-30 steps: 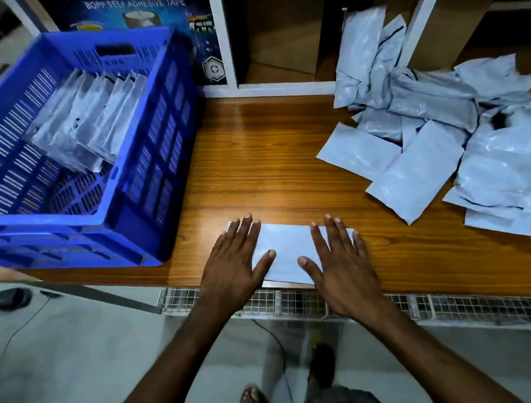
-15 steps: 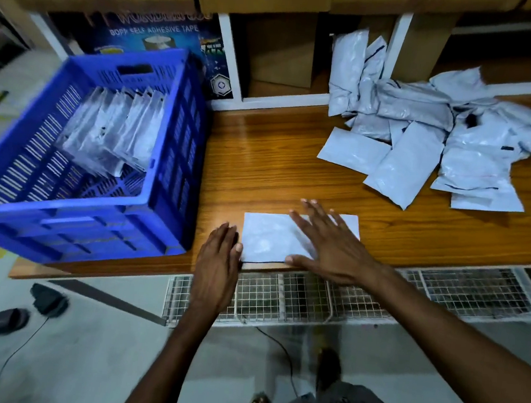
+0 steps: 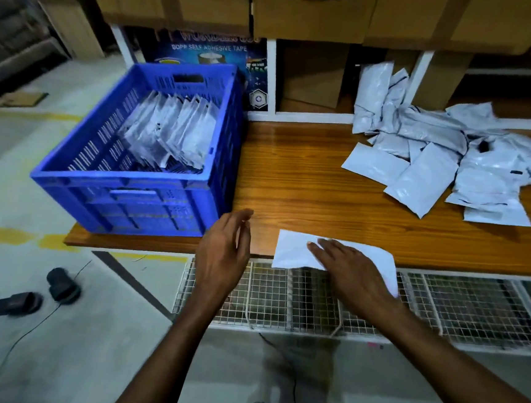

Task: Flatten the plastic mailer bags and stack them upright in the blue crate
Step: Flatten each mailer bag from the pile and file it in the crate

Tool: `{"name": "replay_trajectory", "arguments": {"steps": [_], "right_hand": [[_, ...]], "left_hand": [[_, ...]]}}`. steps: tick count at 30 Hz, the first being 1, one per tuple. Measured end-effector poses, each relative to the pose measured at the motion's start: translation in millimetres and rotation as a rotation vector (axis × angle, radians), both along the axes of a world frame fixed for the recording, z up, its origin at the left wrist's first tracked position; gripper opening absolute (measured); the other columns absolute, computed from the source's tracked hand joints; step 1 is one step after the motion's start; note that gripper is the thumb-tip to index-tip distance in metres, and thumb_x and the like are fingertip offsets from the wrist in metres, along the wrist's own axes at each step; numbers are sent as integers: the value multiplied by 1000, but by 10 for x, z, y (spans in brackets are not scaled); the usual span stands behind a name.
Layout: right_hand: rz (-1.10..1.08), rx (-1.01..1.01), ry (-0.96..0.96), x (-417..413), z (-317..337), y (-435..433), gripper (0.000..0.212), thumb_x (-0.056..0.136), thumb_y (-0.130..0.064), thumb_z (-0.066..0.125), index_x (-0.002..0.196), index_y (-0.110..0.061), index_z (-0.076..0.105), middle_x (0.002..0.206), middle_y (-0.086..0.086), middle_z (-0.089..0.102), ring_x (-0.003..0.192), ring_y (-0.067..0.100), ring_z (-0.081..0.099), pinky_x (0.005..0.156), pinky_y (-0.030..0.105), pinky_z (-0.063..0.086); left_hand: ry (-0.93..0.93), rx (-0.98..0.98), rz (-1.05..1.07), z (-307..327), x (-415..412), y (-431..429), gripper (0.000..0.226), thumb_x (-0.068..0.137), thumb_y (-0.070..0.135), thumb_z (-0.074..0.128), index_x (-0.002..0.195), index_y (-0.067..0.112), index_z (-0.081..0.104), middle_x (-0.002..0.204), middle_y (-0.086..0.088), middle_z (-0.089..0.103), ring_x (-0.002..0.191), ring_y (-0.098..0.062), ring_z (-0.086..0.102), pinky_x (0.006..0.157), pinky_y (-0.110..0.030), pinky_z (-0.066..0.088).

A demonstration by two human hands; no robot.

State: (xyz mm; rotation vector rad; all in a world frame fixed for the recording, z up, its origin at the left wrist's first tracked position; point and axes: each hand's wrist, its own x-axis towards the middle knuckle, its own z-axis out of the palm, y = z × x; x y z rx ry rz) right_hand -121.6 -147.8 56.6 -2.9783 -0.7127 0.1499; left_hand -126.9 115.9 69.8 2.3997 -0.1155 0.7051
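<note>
A flat white mailer bag (image 3: 292, 248) lies at the table's front edge and hangs partly over it. My right hand (image 3: 348, 273) rests on the bag with its fingers stretched out flat. My left hand (image 3: 224, 249) hovers to the left of the bag, apart from it, fingers relaxed and holding nothing. The blue crate (image 3: 130, 189) stands on the table's left end, with several flattened mailers (image 3: 174, 129) leaning upright inside it. A loose pile of unflattened mailers (image 3: 454, 160) lies at the back right of the table.
The wooden table (image 3: 323, 187) has a wire mesh shelf (image 3: 441, 310) under its front edge. Cardboard boxes (image 3: 306, 9) and a tape carton (image 3: 206, 51) stand behind. Two black sandals (image 3: 31, 293) and a cable lie on the floor at the left.
My left hand has come off the bag and moved left, toward the crate. My right hand has dragged the bag toward the table's edge, so it now overhangs. The view has shifted left and back.
</note>
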Motion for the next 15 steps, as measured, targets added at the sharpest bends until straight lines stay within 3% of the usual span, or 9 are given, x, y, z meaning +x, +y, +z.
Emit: {"name": "replay_trajectory", "arguments": {"steps": [3,5,9,11,15], "right_hand": [[-57,222,-195,-17,198,47,90,73,10,63,155,-18,40,153,12,48,134,32,53,99,41,51],[-57,323,-323,13,374,157,86,70,12,65,149,-15,49,143,12,59,122,32,62,85,39,56],[-25,483,-492,89,865,575,75,78,11,58,149,-12,49,137,12,63,115,31,65,75,37,57],[-1,481,-567,156,1083,849,74,78,10,59,148,-10,49,129,12,67,101,29,66,66,30,49],[6,542,-550,422,1443,1489,78,80,8,59,153,-13,42,121,10,68,86,30,64,57,30,40]], "left_hand": [[-77,-78,107,272,-53,77,26,100,16,61,123,27,66,114,7,70,96,-19,69,75,-38,55],[-137,-123,157,436,-60,176,22,100,18,58,118,28,66,111,7,70,92,-21,70,71,-45,56],[-226,-138,204,723,29,464,17,102,21,59,116,23,68,107,5,70,93,-20,69,71,-45,56],[-252,-180,218,874,127,678,17,103,28,59,116,22,68,106,7,71,94,-14,69,75,-43,55],[-252,-227,187,1096,488,1342,25,104,42,57,122,26,65,109,8,70,98,-11,68,82,-43,56]]}}
